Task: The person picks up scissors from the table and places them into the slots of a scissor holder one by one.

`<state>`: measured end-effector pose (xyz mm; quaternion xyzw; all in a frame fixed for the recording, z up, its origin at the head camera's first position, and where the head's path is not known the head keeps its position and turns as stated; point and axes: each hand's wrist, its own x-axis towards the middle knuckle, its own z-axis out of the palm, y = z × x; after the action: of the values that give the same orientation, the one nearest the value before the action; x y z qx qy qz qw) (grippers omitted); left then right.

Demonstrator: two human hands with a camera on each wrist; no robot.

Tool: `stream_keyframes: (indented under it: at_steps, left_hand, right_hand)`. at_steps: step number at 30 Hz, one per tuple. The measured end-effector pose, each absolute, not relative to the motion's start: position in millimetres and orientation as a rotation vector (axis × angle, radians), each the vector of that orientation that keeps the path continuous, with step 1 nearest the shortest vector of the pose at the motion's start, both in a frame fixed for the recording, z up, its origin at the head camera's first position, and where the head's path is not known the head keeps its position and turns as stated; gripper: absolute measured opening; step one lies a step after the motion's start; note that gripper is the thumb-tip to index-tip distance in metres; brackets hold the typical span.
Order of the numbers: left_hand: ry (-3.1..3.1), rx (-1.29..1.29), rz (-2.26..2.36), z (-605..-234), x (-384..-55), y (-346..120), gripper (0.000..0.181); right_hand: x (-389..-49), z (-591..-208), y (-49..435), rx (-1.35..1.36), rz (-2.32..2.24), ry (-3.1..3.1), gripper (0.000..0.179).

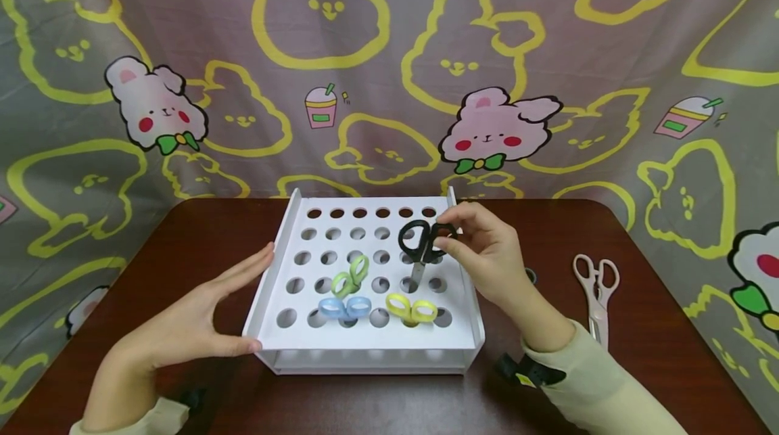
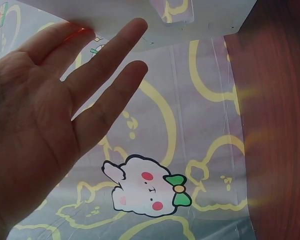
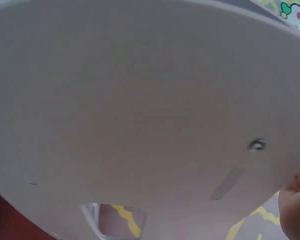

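A white rack (image 1: 365, 340) with rows of round holes stands on the table. My right hand (image 1: 487, 252) pinches one handle loop of a pair of black-handled scissors (image 1: 420, 245), held upright with the blade tip at a hole on the rack's right half. Green-handled scissors (image 1: 351, 278), blue-handled scissors (image 1: 344, 308) and yellow-handled scissors (image 1: 411, 310) sit in holes nearer the front, handles up. My left hand (image 1: 189, 320) has its fingers spread and touches the rack's left side with fingertips and thumb. In the right wrist view the rack's side panel (image 3: 140, 110) hides nearly everything.
Pale pink-handled scissors (image 1: 596, 293) lie on the dark wooden table (image 1: 201, 239) to the right. A small dark ring-like piece (image 1: 531, 275) shows partly behind my right wrist. A patterned curtain (image 1: 377, 83) hangs around the table's back and sides.
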<state>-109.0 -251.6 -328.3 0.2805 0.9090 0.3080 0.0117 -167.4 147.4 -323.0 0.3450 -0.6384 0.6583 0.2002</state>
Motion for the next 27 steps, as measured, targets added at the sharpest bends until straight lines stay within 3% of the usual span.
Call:
stream_keyframes:
  at_steps: [27]
  left_hand:
    - [2.841,0.875,0.961,-331,-110,-253,0.108]
  right_hand:
    - [-165,-336,141,1.079,1.496,-1.983,0.03]
